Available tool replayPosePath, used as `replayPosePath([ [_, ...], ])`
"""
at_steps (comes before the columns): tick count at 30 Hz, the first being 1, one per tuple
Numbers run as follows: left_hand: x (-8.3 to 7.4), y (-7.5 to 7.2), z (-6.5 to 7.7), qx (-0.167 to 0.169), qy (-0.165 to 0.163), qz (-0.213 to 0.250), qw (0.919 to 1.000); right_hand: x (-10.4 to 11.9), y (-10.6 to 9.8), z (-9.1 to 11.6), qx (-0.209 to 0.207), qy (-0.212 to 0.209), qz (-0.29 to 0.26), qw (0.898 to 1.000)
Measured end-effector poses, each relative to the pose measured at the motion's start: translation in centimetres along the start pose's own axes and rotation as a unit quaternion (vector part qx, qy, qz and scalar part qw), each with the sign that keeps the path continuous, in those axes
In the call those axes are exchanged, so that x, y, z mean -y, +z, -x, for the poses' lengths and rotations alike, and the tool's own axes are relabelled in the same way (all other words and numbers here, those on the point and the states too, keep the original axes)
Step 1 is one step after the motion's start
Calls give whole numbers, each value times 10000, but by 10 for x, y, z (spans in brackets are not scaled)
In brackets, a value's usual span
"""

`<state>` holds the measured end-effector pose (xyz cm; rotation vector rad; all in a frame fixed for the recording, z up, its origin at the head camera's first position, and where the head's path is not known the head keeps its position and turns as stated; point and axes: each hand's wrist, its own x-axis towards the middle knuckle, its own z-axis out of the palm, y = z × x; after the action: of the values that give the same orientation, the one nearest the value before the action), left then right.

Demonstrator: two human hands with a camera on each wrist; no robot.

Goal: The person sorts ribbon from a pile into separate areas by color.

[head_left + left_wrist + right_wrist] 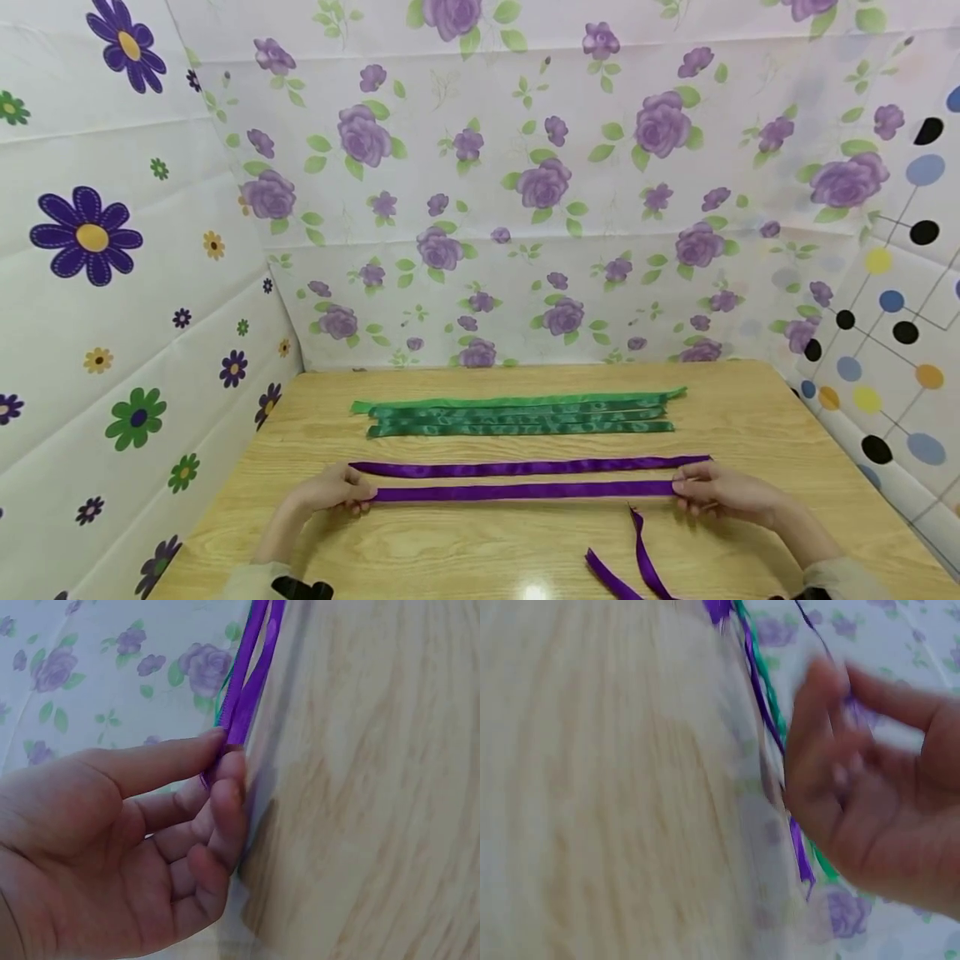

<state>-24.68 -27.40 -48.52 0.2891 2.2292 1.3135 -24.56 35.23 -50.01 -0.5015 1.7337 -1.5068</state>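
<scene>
A purple ribbon (525, 492) stretches straight from side to side between both hands. My left hand (333, 488) pinches its left end between thumb and fingers; in the left wrist view the thumb presses on the ribbon, the other fingers loosely bent. At the opposite end, my right hand (723, 493) pinches the ribbon too, though this hand is blurred in the right wrist view. Just behind lies a second purple ribbon (525, 469), roughly parallel on the table. Nearer the front right, more purple ribbon (642, 554) lies loose and curved, partly cut off by the frame's lower edge.
Several green ribbons (517, 429) lie side by side toward the back of the wooden table (420, 550), the rearmost a brighter green. Flower-printed cloth (495, 283) hangs behind the table. Patterned sheets also stand along the left and right sides.
</scene>
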Motion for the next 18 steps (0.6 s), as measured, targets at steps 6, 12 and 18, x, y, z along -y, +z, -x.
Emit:
replayPosePath([
  [6, -3, 13, -7, -570, 177, -324, 9977, -2, -3, -9, -1608, 406, 1317, 9773],
  [12, -8, 20, -13, -1505, -98, -727, 9859, 4, 5, -19, -2268, 568, 1970, 9521],
  [18, -10, 26, -20, -2353, -408, -929, 9666, 5, 8, -27, -2699, 581, 2529, 9273],
])
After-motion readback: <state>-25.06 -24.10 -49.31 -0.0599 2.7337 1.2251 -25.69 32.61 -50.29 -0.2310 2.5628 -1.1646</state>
